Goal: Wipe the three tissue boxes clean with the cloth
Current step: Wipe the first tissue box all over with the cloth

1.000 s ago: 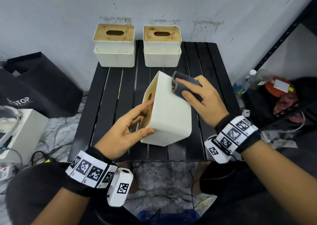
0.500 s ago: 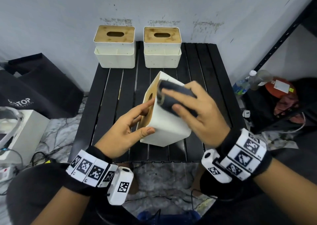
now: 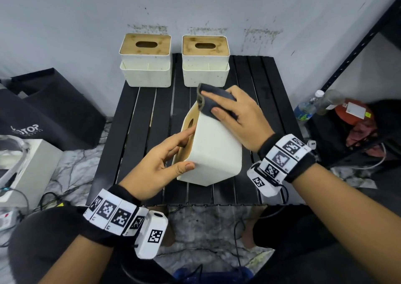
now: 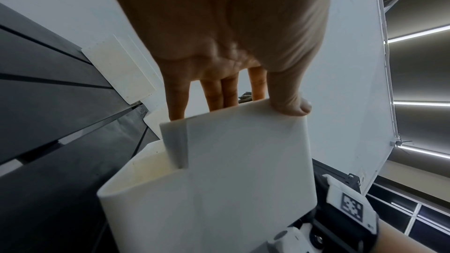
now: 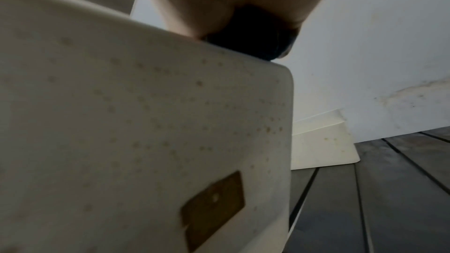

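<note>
A white tissue box (image 3: 217,151) with a wooden slotted lid lies tipped on its side mid-table, lid facing left. My left hand (image 3: 165,160) holds its near end, fingers on the lid and thumb (image 4: 289,103) on the upper white face. At the box's far upper end my right hand (image 3: 236,119) grips a dark grey cloth (image 3: 211,101) and presses it down. The right wrist view shows the cloth (image 5: 255,32) bunched under the palm on the speckled box (image 5: 146,122). Two more tissue boxes (image 3: 145,60) (image 3: 205,60) stand upright at the table's back edge.
The black slatted table (image 3: 134,132) stands against a grey wall. A black bag (image 3: 43,114) and a white carton (image 3: 26,166) are on the floor at left. Bottles (image 3: 308,108) and a black shelf frame (image 3: 358,45) are at right.
My right hand slid the cloth toward me across the box's upper face, then back to the far end. The left hand has kept its hold on the box.
</note>
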